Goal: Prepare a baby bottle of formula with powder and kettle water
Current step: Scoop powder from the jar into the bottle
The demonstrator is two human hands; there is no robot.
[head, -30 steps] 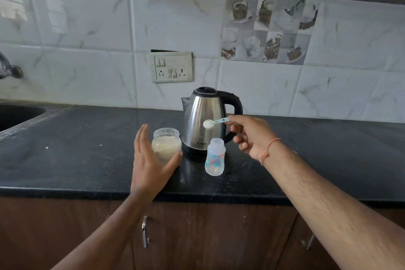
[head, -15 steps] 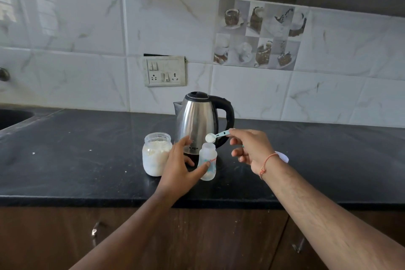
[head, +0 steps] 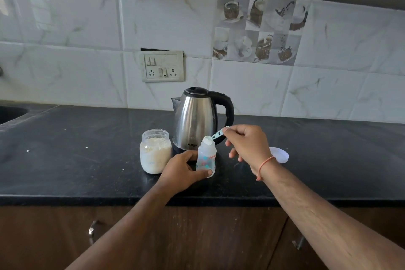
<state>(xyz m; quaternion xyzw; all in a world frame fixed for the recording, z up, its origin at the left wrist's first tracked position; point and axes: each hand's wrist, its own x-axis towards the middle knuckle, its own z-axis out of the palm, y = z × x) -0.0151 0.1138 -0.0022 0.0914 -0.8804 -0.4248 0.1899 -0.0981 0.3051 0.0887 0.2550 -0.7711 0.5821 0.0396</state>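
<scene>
The left hand (head: 183, 171) grips the upright baby bottle (head: 206, 156) low on the black counter (head: 76, 160). Directly above its open mouth, the right hand (head: 247, 144) pinches the scoop (head: 213, 137) of powder. Behind stand the powder jar (head: 155, 151) and the kettle (head: 197, 119).

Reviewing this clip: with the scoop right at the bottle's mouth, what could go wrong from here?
1. The small pale-blue plastic scoop, pinched by the right hand, is about as wide as the narrow neck of the clear printed baby bottle, so powder may spill onto the black stone counter.
2. The left hand grips the bottle only near its base; a nudge from the scoop might tip it.
</scene>
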